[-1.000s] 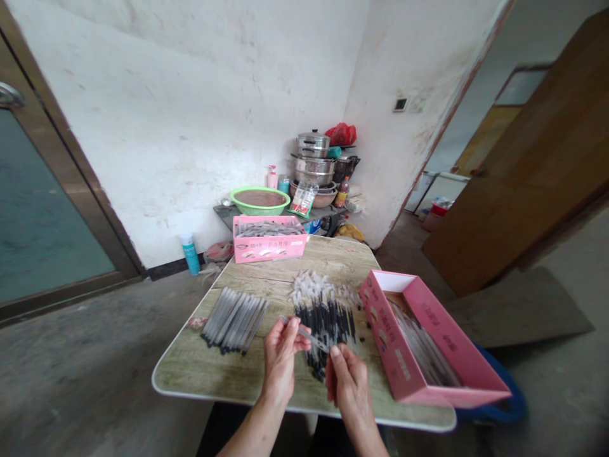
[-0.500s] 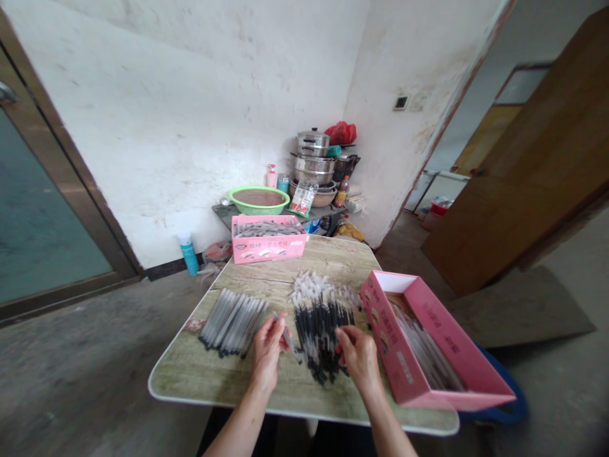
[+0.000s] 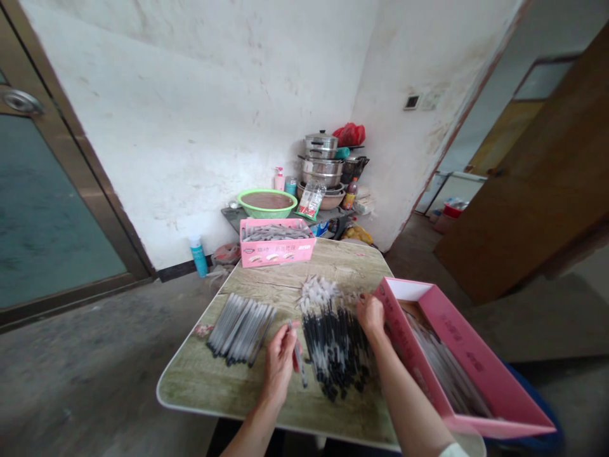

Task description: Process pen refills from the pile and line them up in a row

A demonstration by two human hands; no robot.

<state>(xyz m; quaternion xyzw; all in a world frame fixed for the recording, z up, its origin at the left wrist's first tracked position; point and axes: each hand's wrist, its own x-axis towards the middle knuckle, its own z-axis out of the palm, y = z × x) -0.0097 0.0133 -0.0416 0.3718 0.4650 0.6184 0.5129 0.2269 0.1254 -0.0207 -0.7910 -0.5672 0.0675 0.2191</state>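
My left hand [image 3: 277, 365] is closed around a clear-barrelled pen [image 3: 299, 362], which slants down toward the table. To its left lies a neat row of translucent pens with dark ends [image 3: 240, 327]. My right hand [image 3: 371, 313] has curled fingers at the far right of a heap of black-and-clear pen parts [image 3: 333, 349]; anything in its fingertips is too small to make out. Behind that heap sits a pile of small whitish translucent pieces [image 3: 318, 292]. The right forearm passes beside an open pink box [image 3: 464, 333] holding more clear, long pieces.
A second pink box [image 3: 277, 252], filled with pens, stands at the far edge of the wood-patterned table [image 3: 190, 381]. Beyond it, a low shelf carries a green basin [image 3: 266, 204] of brownish contents and stacked steel pots [image 3: 322, 166]. A blue spray can [image 3: 198, 259] stands on the floor.
My right hand has moved from the near right side of the black heap to its far right, by the small whitish pieces. My left hand still holds the pen. The view has shifted slightly.
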